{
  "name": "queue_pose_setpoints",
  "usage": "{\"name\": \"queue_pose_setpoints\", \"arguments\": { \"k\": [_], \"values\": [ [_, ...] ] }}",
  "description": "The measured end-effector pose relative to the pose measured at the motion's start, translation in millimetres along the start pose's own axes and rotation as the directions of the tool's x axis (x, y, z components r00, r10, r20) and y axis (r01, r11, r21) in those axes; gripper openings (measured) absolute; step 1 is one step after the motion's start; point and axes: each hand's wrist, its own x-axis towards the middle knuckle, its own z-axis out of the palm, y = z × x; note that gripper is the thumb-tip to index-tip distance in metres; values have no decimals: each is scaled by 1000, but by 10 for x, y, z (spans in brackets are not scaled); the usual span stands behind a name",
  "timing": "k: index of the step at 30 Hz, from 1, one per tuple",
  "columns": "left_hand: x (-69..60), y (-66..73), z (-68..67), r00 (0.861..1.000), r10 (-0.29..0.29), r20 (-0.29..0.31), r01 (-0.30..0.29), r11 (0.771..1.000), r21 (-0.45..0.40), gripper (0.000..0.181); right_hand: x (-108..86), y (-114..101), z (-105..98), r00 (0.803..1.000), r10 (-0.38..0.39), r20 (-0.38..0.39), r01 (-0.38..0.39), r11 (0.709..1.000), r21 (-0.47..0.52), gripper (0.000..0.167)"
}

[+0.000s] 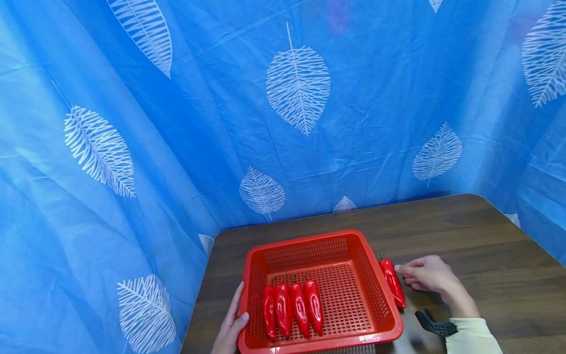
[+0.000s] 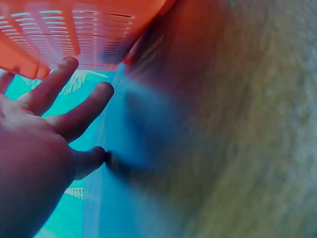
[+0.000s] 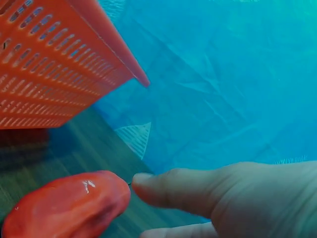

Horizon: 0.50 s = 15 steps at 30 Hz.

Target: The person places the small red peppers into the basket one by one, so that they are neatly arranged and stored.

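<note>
A red plastic basket (image 1: 340, 339) with slotted walls stands on the table. Inside it, to the left, several red chili peppers (image 1: 283, 309) lie side by side, stems pointing to the far side. My left hand (image 1: 230, 324) is at the basket's left side, thumb by the rim; in the left wrist view its fingers (image 2: 81, 111) are spread and fairly straight beside the basket wall. Outside the right wall lies one more red chili pepper (image 1: 392, 282) on the table. My right hand (image 1: 431, 275) is just right of it, thumb tip by its stem end in the right wrist view, fingers loosely bent.
The dark wooden table (image 1: 442, 221) reaches back to a blue curtain (image 1: 353, 98) with white leaf prints, which hangs behind and along the sides. A black strap (image 1: 435, 324) is on the right wrist, beside a pale sleeve (image 1: 470, 337).
</note>
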Motion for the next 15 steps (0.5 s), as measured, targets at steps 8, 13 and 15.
{"name": "queue_pose_setpoints", "arguments": {
  "k": [8, 13, 15],
  "values": [
    [-2, -5, -12, 1000, -17, -4, 17, 1000, -7, 79, 4, -89, 96, 997, -4, -73, -6, 992, -129, 47],
    [-2, -6, -16, 1000, -18, -3, 18, 1000, 0, 79, -3, -145, 129, 996, -10, -87, -5, 987, -163, 44],
    [-2, -8, -16, 1000, -23, -3, 23, 1000, -3, 78, -7, -158, 140, 996, -13, -83, -2, 984, -178, 44]
  ]
}}
